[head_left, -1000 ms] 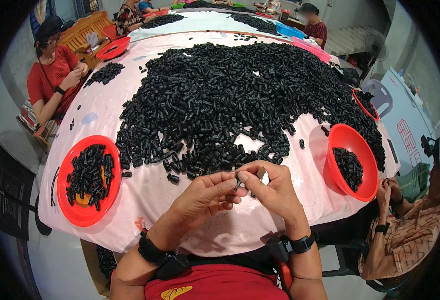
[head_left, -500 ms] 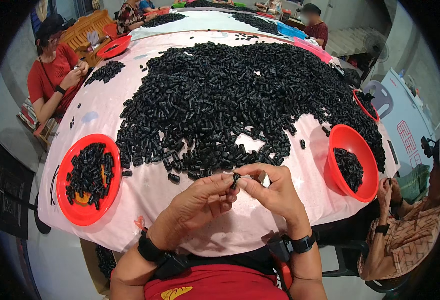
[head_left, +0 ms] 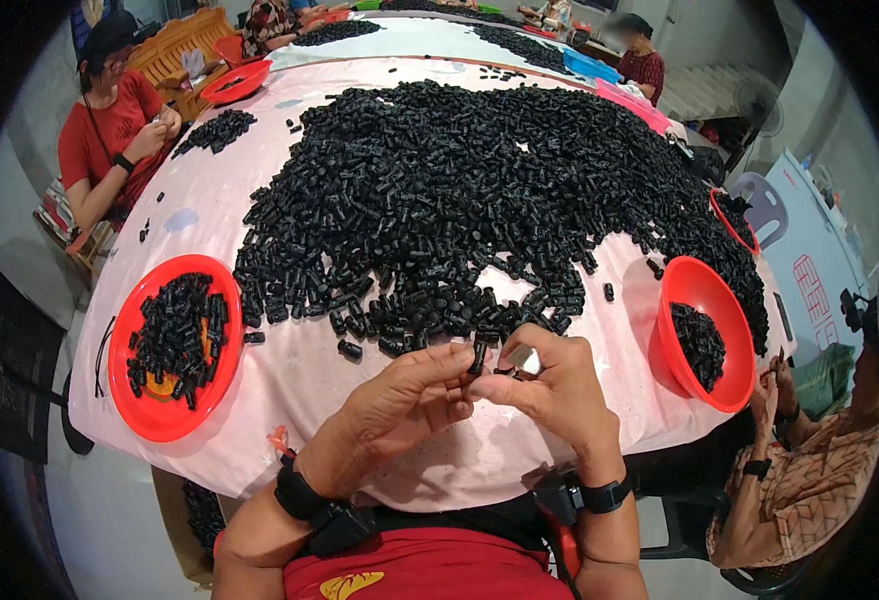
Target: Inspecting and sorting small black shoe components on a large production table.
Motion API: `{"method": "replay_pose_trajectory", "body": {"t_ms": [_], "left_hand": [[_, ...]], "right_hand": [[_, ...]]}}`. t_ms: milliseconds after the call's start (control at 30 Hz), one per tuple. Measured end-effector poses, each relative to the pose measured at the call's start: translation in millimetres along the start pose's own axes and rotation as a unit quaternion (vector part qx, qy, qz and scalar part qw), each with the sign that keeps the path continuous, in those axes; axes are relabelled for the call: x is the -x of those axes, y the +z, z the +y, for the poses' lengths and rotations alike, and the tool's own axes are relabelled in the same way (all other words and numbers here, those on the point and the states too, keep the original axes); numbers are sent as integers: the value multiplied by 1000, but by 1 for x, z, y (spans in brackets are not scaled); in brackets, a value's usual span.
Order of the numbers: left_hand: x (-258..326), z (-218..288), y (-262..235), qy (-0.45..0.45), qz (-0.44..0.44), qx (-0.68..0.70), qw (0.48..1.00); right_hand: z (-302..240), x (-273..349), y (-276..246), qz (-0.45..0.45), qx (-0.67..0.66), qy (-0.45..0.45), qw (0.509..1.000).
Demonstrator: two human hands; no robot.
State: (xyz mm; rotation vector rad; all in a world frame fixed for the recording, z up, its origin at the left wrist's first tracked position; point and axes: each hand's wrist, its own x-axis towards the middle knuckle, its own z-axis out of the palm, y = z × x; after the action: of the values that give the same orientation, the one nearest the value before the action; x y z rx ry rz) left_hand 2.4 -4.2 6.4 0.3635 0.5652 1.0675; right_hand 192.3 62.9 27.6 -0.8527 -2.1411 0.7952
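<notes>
Between the fingertips of my left hand (head_left: 400,398) a small black cylindrical part (head_left: 479,358) stands nearly upright. My right hand (head_left: 560,390) is curled close beside it, with its thumb tip near the part's lower end. Tucked in the right fingers is a small flat silvery piece (head_left: 526,362), perhaps metal; its full shape is hidden. Both hands hover over the near side of the table. Just beyond them spreads a large heap of similar black parts (head_left: 440,190).
A red plate (head_left: 136,415) of black parts lies at left, a deep red bowl (head_left: 668,365) at right. The table wears a pale pink cloth (head_left: 290,390). One person (head_left: 110,130) sits at far left, another (head_left: 790,470) at near right; others sit farther back.
My right fingertips have drawn slightly away from the black part, which is now more upright in my left fingers. More of the silvery piece shows. The whole view has shifted a little.
</notes>
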Motion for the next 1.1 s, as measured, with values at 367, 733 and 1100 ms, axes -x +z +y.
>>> {"method": "replay_pose_trajectory", "body": {"t_ms": [367, 733, 1100], "left_hand": [[-3, -3, -4, -9, -23, -8, 1000], [-5, -5, -3, 18, -10, -27, 999], [-4, -5, -1, 23, -6, -26, 999]], "right_hand": [[3, -1, 6, 29, 157, -68, 985], [-1, -2, 5, 16, 201, -70, 977], [3, -2, 5, 11, 192, -73, 979]]}}
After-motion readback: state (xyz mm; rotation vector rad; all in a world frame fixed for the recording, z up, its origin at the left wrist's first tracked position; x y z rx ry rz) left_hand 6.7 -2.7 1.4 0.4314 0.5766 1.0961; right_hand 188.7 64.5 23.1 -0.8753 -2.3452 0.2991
